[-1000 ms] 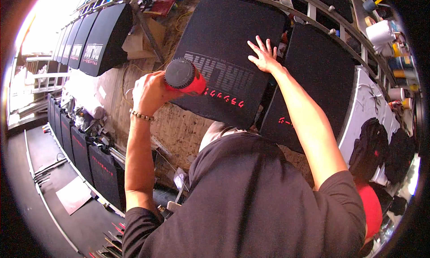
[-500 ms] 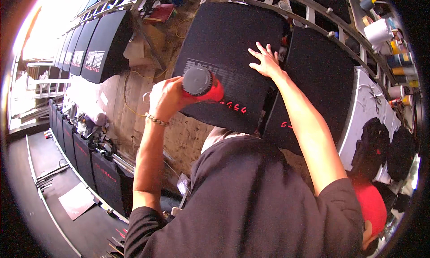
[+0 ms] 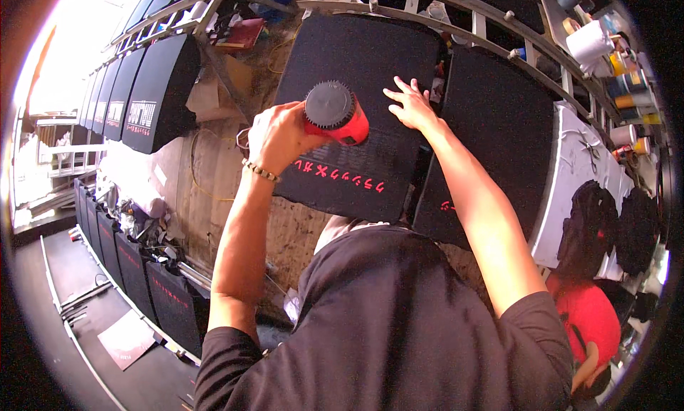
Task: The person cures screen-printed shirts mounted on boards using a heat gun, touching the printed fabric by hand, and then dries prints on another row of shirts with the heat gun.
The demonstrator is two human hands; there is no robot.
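Observation:
A black fabric-covered board lies below both hands, with a pale grey print and red lettering toward its near side. My left hand, with a beaded bracelet, grips a red cylindrical tool with a dark grey round end, which looks like a heat gun; its nozzle is hidden beneath it. The tool is above the board, just beyond the lettering. My right hand has spread fingers at the board's right part, holding nothing; whether it touches the cloth I cannot tell.
A second black board adjoins on the right, beside white sheeting and containers. Metal rails run behind. More black boards line the left. A co-worker in red is at lower right, partly behind my arm.
The red tool has moved right and farther up the board, uncovering more red lettering. My right hand stays spread, a little lower in view. The view has shifted slightly.

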